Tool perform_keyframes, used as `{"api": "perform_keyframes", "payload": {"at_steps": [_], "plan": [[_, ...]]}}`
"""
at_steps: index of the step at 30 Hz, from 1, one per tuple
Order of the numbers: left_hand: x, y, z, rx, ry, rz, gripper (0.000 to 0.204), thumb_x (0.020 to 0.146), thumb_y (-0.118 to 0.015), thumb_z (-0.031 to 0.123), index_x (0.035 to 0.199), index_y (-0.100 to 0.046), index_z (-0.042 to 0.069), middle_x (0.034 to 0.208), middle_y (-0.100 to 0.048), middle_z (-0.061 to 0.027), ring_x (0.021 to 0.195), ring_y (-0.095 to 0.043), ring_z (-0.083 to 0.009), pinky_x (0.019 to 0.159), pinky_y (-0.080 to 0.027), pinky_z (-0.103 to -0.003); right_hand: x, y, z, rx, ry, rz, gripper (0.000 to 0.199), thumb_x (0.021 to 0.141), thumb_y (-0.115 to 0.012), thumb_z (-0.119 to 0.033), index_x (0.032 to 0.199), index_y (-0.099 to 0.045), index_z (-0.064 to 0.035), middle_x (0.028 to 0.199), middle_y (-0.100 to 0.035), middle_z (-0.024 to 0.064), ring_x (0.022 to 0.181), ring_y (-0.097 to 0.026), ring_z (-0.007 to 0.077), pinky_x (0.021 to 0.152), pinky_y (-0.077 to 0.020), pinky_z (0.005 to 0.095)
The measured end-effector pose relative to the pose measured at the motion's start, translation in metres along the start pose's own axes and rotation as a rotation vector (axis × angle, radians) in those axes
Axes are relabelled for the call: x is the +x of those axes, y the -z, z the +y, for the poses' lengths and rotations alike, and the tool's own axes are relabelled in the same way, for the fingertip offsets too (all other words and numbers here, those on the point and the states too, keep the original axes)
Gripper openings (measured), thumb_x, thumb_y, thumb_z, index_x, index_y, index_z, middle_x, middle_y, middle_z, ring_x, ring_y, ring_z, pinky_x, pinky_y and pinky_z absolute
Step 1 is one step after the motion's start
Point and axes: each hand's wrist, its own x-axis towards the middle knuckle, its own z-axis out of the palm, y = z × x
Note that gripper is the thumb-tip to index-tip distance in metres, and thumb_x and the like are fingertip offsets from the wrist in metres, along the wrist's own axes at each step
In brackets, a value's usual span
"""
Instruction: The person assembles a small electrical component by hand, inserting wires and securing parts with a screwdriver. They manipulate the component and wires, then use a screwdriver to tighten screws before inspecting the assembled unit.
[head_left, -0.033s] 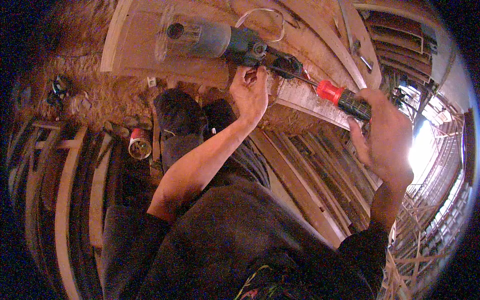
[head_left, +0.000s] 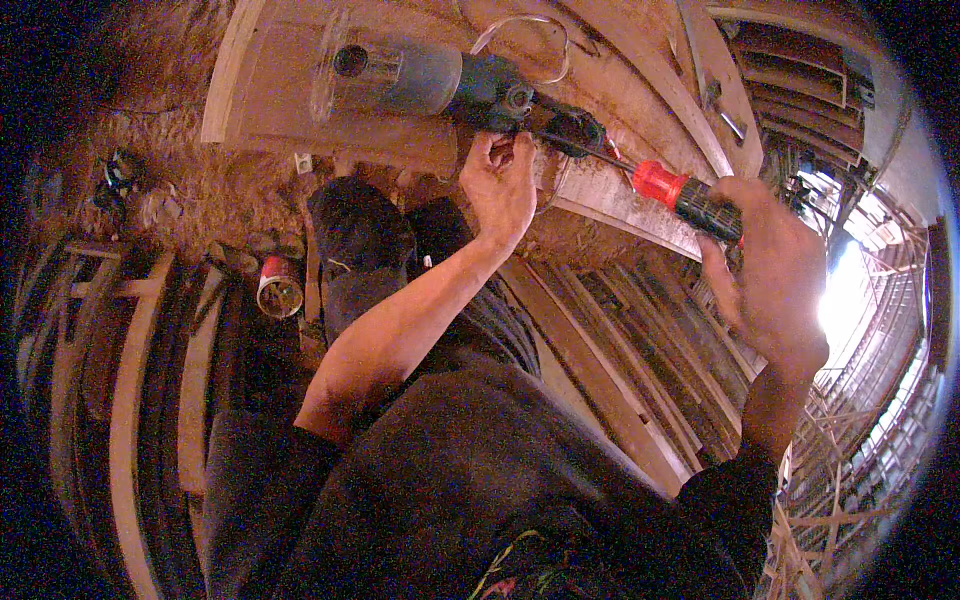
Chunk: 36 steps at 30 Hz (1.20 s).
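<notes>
Nothing moved: right fingers (head_left: 738, 194) grip a screwdriver (head_left: 664, 187), hold unclear in left fingers (head_left: 521, 150), can label (head_left: 275, 268) illegible.

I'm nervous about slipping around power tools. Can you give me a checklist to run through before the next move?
1. Screwdriver held by its handle in the right hand: ok.
2. Screwdriver pointed toward the power tool: ok.
3. Screwdriver tip seated: cannot tell, too small and dark.
4. Left hand well clear of the power tool: not ok, its fingertips are right at the edge.
5. Power tool steadied on the wooden board: cannot tell.
6. Power tool unplugged: cannot tell, no plug is identifiable.
</notes>
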Motion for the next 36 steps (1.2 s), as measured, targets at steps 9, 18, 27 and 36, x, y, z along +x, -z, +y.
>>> {"api": "perform_keyframes", "payload": {"at_steps": [9,18,27,36], "plan": [[0.004,-0.003,0.001,-0.017,-0.033,-0.007,0.02,0.09,-0.074,0.017,0.095,-0.062,0.002,0.093,-0.065,-0.0079,0.088,-0.059,-0.0165,0.078,-0.049,-0.033,0.019,-0.006,0.006,-0.089,0.043,0.104,0.034,0.086,-0.073,-0.015,0.116,-0.059,-0.0043,0.098,-0.063,0.0166,0.089,-0.066,0.0376,0.077,-0.0536,0.0423],[0.006,0.003,-0.004,0.115,-0.071,-0.034,0.02,0.091,-0.071,0.013,0.1,-0.062,-0.003,0.091,-0.069,-0.0101,0.084,-0.066,-0.015,0.082,-0.054,-0.03,0.018,-0.009,0.008,-0.076,-0.037,0.077,0.044,0.083,-0.076,-0.016,0.121,-0.056,-0.0055,0.102,-0.063,0.0184,0.094,-0.066,0.0376,0.078,-0.0527,0.0431],[0.007,0.002,-0.008,0.046,-0.03,-0.043,0.017,0.089,-0.074,0.01,0.099,-0.064,0.001,0.097,-0.067,-0.0071,0.086,-0.061,-0.0155,0.077,-0.052,-0.031,0.019,-0.012,0.024,-0.141,0.065,0.118,0.041,0.088,-0.073,-0.018,0.122,-0.055,-0.0048,0.099,-0.065,0.0185,0.088,-0.066,0.0406,0.075,-0.0517,0.0449],[0.011,0.004,-0.009,0.074,-0.049,-0.044,0.017,0.089,-0.074,0.011,0.095,-0.062,0.0,0.093,-0.065,-0.0073,0.085,-0.061,-0.0156,0.077,-0.053,-0.031,0.02,-0.009,0.023,-0.1,0.119,0.137,0.04,0.092,-0.068,-0.028,0.122,-0.058,-0.0042,0.103,-0.066,0.02,0.087,-0.066,0.0418,0.075,-0.0516,0.0481]]}}
